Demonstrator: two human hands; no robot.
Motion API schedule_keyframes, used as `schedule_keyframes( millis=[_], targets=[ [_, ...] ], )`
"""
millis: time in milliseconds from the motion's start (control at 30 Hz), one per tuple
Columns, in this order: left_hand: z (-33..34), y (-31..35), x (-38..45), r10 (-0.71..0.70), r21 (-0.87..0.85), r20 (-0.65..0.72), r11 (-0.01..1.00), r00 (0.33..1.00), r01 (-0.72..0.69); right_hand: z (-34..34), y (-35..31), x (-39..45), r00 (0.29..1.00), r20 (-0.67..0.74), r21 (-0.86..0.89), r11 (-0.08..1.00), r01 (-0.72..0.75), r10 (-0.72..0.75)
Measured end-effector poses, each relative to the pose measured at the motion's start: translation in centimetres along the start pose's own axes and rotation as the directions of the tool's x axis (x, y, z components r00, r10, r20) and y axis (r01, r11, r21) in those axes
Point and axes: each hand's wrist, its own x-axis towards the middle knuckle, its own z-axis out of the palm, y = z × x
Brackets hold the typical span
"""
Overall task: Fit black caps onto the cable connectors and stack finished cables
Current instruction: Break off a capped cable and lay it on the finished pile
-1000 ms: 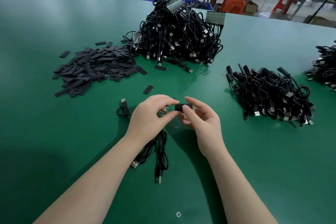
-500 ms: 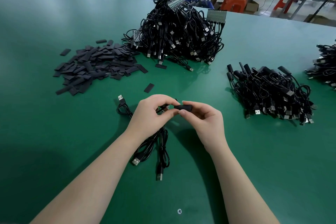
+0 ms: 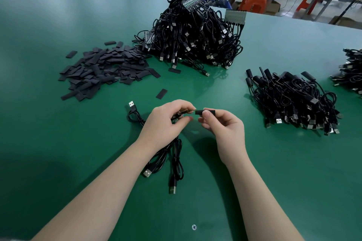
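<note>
The right hand [image 3: 225, 129] pinches a black cap [image 3: 205, 112] between thumb and fingers, its long axis lying left to right, open end facing left. Just to its left, the left hand [image 3: 166, 123] pinches the cable connector [image 3: 183, 112], a small board end poking out toward the cap; its cable [image 3: 174, 154] trails near, down onto the green table [image 3: 58, 143]. Cap and connector look nearly in line, a sliver apart, though I can't quite tell whether they touch. The push, I'd judge, runs straight leftward. Finished cables [image 3: 293, 101] lie stacked to the right.
</note>
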Motion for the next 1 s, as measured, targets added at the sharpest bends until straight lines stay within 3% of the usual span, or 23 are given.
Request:
schedule_keyframes(
  millis=[300, 500, 700, 833, 1000],
  targets=[
    [-0.09, 0.59, -0.06, -0.108, -0.051, 0.037, 0.993, 0.993, 0.11, 0.55, 0.1, -0.67, 0.987, 0.129, -0.142, 0.983, 0.114, -0.096],
    [-0.17, 0.48, -0.16, -0.137, 0.013, 0.039, 0.991, 0.99, 0.136, 0.48, 0.27, -0.42, 0.995, 0.065, -0.183, 0.979, 0.088, -0.078],
    [0.17, 0.56, -0.14, -0.038, 0.175, -0.042, 0.983, 0.998, 0.045, 0.35, 0.33, -0.17, 1.0, 0.017, -0.076, 0.997, 0.012, -0.011],
    [0.15, 0.32, 0.04, -0.059, 0.164, -0.091, 0.984, 0.994, 0.073, -0.01, 0.15, 0.08, 0.997, -0.074, 0.043, 0.999, -0.013, 0.016],
    [0.03, -0.06, 0.13, -0.038, 0.142, -0.095, 0.989, 0.995, 0.051, 0.06, -0.04, 0.11, 0.994, -0.094, -0.04, 0.998, 0.047, -0.051]
  ],
)
